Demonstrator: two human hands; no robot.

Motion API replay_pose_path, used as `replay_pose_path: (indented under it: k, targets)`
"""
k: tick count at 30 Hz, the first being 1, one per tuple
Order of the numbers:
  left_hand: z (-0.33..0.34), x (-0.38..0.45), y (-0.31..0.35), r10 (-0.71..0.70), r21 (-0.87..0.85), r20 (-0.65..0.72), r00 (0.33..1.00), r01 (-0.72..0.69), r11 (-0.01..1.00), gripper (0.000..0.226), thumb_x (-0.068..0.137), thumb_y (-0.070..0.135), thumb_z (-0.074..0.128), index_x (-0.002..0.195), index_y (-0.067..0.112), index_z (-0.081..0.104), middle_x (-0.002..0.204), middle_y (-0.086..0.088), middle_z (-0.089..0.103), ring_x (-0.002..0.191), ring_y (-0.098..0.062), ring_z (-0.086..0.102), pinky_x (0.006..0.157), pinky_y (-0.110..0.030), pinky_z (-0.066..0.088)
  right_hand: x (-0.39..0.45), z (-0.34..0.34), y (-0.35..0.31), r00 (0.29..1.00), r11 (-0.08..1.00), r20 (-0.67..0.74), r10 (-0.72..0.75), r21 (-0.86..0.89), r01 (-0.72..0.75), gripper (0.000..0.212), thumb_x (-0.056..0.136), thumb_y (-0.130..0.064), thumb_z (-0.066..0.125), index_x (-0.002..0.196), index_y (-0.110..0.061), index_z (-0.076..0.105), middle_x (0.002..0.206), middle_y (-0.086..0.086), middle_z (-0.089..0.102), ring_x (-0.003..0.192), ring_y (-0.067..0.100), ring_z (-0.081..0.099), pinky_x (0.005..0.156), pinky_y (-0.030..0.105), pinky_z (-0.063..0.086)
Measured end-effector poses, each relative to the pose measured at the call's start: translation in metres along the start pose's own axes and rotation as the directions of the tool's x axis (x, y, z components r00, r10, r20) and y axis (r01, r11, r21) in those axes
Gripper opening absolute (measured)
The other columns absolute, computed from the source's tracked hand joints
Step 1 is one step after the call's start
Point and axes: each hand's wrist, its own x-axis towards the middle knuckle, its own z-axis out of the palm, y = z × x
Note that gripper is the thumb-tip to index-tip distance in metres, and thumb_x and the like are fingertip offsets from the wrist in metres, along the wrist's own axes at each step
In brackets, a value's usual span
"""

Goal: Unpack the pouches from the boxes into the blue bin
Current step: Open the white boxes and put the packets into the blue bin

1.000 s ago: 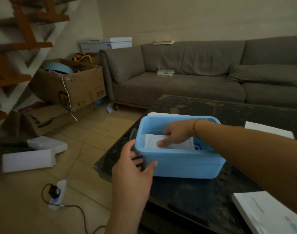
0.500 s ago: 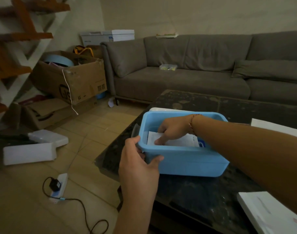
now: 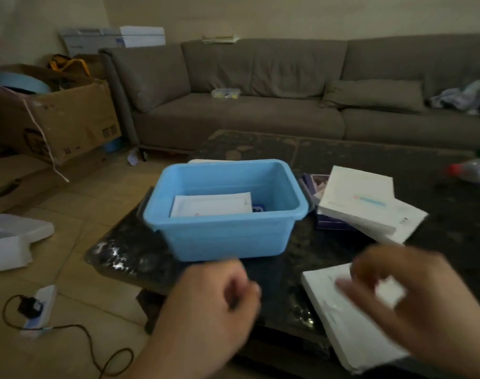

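So the blue bin (image 3: 225,212) sits near the left corner of the dark table (image 3: 342,151), and we can see a white pouch (image 3: 211,205) lying flat on its bottom, with a bit of something blue (image 3: 258,208) poking out just right of it. Right beside the bin there's a small stack of white boxes (image 3: 370,203) on top of a purple one (image 3: 316,184). Another white box (image 3: 348,321) lies flat at the near right edge. Our right hand (image 3: 413,294) hovers over that box, fingers spread, too blurry to tell if it touches. Our left hand (image 3: 214,296) hangs in front of the bin, fingers loosely curled, holding nothing. A cardboard box (image 3: 55,119) on the floor holds a blue round thing (image 3: 17,82)
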Motion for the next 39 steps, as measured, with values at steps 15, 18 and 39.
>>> replay_pose_path:
  k: [15, 18, 39]
  targets:
    - [0.061, 0.027, 0.046, 0.184, 0.11, 0.653, 0.734, -0.333, 0.936, 0.021, 0.084, 0.057, 0.059, 0.103, 0.048, 0.058, 0.09, 0.028, 0.053, 0.087, 0.007, 0.055, 0.077, -0.015, 0.042, -0.073, 0.05, 0.049, 0.977, 0.889, 0.148, -0.156, -0.41, 0.204, 0.04, 0.077, -0.062, 0.047, 0.059, -0.029, 0.061, 0.056, -0.008, 0.056, 0.049, 0.015, 0.054, 0.046, 0.03, 0.046]
    - [0.055, 0.035, 0.046, 0.18, 0.032, 0.689, 0.702, -0.278, 0.96, 0.02, 0.084, 0.052, 0.064, 0.104, 0.055, 0.062, 0.098, 0.032, 0.056, 0.089, 0.006, 0.058, 0.082, -0.02, 0.05, -0.075, 0.054, 0.048, 0.99, 0.901, 0.076, -0.123, -0.409, 0.143, 0.043, 0.084, -0.059, 0.045, 0.058, -0.028, 0.061, 0.055, -0.009, 0.055, 0.049, 0.013, 0.052, 0.047, 0.029, 0.044]
    - [0.105, 0.033, 0.078, 0.516, -0.107, 0.403, 0.756, -0.521, 0.847, 0.051, 0.095, 0.037, 0.058, 0.138, 0.051, 0.034, 0.132, 0.029, 0.025, 0.11, 0.011, 0.037, 0.093, -0.018, 0.04, -0.066, 0.036, 0.045, 0.832, 0.915, -0.402, 0.383, 0.288, -0.282, 0.048, 0.095, -0.063, 0.03, 0.068, -0.027, 0.047, 0.071, -0.01, 0.052, 0.065, 0.006, 0.05, 0.056, 0.019, 0.036]
